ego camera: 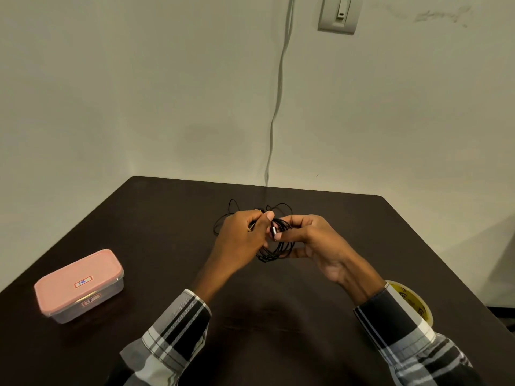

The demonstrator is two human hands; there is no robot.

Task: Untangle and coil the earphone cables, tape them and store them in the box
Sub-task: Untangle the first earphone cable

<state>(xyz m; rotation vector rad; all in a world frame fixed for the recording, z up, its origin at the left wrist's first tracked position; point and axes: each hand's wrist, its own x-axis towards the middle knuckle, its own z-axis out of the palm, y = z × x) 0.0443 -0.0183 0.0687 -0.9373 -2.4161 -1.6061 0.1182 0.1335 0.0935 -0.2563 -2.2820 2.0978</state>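
Dark table (167, 232), pink-lidded box (79, 285) closed at its left, tape roll (412, 302) behind right sleeve, left hand (239, 243) and right hand (315, 243) raised mid-table, fingers curled pinching black earphone cables (276, 249) between them.

Both hands up above table centre, nearly touching. Left hand (242, 238) back to cam, fingers curled, thumb tip pinching against forefinger on black cable (276, 247). Right hand (312, 240) palm-side toward cam, fingers curled round the cable loops, thumb below. Both forearms in plaid sleeves, angled inward.
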